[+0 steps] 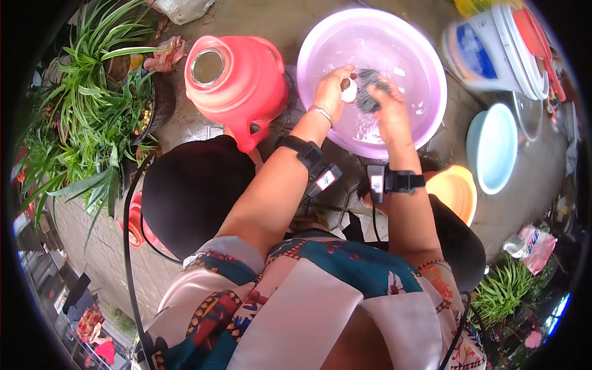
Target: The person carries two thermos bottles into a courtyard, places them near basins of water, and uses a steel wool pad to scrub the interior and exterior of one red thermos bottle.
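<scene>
A pink-purple plastic basin [315, 69] with water in it stands before me. Over it, my left hand [332, 90] grips a small round white and brown stopper-like piece [349, 91]. My right hand [392, 108], a little blurred, holds a dark grey-green scrubbing cloth or mesh [368, 99] beside that piece. A narrow gap shows between the cloth and the white piece. Left of the basin, a coral-red thermos flask [245, 83] stands with its round silvery mouth uncovered.
A white bucket [483, 51] with a red dipper [534, 32] stands at the upper right. Below it are a light-blue basin [497, 148] and a yellow basin [455, 192]. Potted plants [101, 106] crowd the left. Another red flask [136, 226] is partly hidden by my knee.
</scene>
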`<state>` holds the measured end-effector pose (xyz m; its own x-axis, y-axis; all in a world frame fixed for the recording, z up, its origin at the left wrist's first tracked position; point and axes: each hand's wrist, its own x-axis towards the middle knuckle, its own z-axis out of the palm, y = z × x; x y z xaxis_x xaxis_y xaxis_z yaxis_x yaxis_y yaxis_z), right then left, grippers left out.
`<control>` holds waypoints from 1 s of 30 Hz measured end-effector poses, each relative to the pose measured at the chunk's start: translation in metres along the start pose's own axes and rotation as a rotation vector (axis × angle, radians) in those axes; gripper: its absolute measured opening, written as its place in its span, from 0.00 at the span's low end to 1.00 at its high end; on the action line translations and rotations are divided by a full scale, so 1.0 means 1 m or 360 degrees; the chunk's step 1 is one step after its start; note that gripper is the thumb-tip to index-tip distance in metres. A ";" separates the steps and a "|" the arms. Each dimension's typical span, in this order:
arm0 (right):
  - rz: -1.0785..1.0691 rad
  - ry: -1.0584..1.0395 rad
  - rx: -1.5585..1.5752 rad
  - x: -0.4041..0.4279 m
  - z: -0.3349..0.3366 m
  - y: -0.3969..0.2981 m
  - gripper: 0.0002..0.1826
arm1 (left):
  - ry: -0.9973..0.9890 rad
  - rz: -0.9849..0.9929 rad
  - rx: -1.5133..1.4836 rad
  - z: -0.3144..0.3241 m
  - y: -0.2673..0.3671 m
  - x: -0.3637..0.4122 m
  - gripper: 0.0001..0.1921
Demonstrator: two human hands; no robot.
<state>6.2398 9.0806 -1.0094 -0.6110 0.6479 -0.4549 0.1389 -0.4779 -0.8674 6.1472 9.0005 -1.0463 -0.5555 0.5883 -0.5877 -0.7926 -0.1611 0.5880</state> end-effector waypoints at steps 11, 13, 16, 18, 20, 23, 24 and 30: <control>-0.0060 0.0175 -0.0935 0.041 -0.058 0.057 0.17 | -0.0157 -0.0203 0.0424 -0.014 -0.017 -0.001 0.13; -0.0354 0.0441 -0.1823 0.045 -0.087 0.082 0.18 | -0.0089 -0.0196 0.0291 -0.023 -0.017 0.007 0.11; 0.0033 0.0271 -0.1340 0.061 -0.097 0.105 0.17 | -0.0013 -0.0151 0.0187 -0.023 -0.017 0.015 0.13; 0.0170 0.0097 -0.0615 0.052 -0.060 0.067 0.14 | 0.0110 -0.0130 -0.0073 -0.028 -0.013 0.017 0.15; 0.0144 0.0035 -0.0145 0.024 -0.015 0.028 0.11 | 0.0165 -0.0134 -0.0289 -0.024 -0.012 0.013 0.17; -0.0403 0.0051 -0.0767 0.010 0.021 0.017 0.08 | 0.0245 -0.0180 -0.0429 -0.003 -0.010 0.013 0.17; -0.0856 0.0262 -0.1275 0.005 0.027 0.020 0.08 | 0.0269 -0.0296 -0.0348 0.002 -0.014 0.004 0.16; -0.0169 0.0347 -0.1203 0.048 -0.035 0.033 0.09 | -0.0051 -0.0248 0.0096 0.030 -0.018 -0.026 0.10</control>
<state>6.2422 9.1172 -1.0670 -0.4952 0.8064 -0.3234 0.6275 0.0746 -0.7751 6.1834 9.0116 -1.0247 -0.4178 0.6276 -0.6570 -0.8516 -0.0185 0.5239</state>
